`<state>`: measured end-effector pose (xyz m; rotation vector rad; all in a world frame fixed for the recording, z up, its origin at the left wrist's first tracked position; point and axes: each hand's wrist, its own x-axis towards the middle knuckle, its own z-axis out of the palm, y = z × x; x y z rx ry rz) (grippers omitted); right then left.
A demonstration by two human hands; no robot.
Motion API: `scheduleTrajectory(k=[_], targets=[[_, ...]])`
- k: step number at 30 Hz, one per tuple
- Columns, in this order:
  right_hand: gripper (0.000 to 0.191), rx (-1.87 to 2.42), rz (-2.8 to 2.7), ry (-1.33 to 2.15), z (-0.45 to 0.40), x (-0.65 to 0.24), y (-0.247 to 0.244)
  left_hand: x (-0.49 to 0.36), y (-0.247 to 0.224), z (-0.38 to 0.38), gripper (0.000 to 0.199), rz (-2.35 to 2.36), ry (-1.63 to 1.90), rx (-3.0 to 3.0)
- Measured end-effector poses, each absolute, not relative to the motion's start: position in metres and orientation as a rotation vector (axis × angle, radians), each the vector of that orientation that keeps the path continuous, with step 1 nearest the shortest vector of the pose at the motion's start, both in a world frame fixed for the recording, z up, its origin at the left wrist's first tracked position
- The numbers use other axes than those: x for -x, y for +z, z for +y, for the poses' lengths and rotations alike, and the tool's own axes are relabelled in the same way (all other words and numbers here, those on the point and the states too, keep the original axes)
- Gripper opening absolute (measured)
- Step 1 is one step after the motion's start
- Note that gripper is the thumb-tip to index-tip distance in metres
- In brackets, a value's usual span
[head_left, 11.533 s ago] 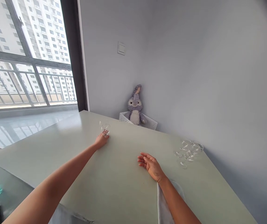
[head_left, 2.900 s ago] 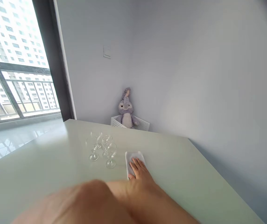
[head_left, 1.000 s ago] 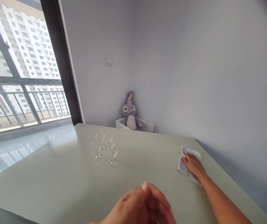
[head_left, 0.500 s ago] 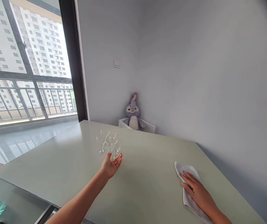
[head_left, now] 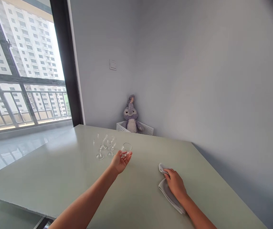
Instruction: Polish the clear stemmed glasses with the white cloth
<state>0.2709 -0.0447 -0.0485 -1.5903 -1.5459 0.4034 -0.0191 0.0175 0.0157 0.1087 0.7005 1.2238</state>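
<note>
My left hand [head_left: 120, 163] is closed, palm up, round the lower part of a clear stemmed glass [head_left: 127, 147]; the bowl rises above my fingers. Just left of it, several more stemmed glasses [head_left: 111, 143] stand upright in a group on the table. On the right, my right hand [head_left: 176, 183] grips a pale grey cloth [head_left: 171, 198]. The cloth is bunched at my fingertips, and its lower fold trails under the hand along the tabletop.
The pale green tabletop [head_left: 136, 194] spreads before me, its far right edge close to the grey wall [head_left: 210, 79]. Behind the far edge a plush toy [head_left: 131, 122] sits in a white perforated basket [head_left: 147, 129]. A large window [head_left: 29, 63] is at the left.
My left hand has taken hold of one glass and moved it right, apart from the others. My right hand has gathered up the cloth and shifted left. The view has turned slightly right.
</note>
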Motion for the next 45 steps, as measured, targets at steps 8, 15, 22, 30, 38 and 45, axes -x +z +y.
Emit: scheduleTrajectory(k=[8,15,22,30,38,45], targets=[[0.035,1.109,-0.732,0.798,0.010,-0.211,-0.008,-0.040,-0.001,0.029,0.020,0.573,1.259,-0.421],[0.041,1.165,-1.446,0.664,-0.025,-0.155,-0.017,-0.037,-0.032,0.024,0.045,0.735,1.217,-0.705],[0.039,1.078,-1.562,0.894,-0.025,-0.171,-0.019,-0.038,-0.036,0.022,0.045,0.674,1.281,-0.823],[0.030,0.891,-1.213,1.411,-0.028,-0.164,-0.033,-0.032,-0.023,0.015,0.043,0.787,1.063,-1.233],[0.028,0.680,-0.611,1.503,-0.015,-0.178,-0.037,-0.053,-0.013,-0.004,0.033,0.610,1.438,-0.742],[0.019,0.775,-0.869,1.559,-0.024,-0.175,-0.034,-0.042,-0.006,0.006,0.040,0.505,1.129,-0.775]])
